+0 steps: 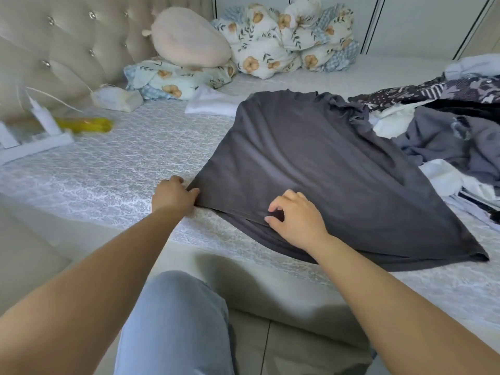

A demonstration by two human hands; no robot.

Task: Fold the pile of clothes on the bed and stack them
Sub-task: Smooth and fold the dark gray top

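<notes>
Covering part of the pile [443, 125], grey shirt [311, 163].

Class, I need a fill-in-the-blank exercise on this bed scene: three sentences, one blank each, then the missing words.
1. The left hand pinches the near corner of the spread-out ____ shirt.
2. The unfolded pile of clothes lies to the ____ of that shirt.
3. The pink plush cushion rests on a ____-patterned pillow near the headboard.

Missing words: grey; right; floral
</notes>
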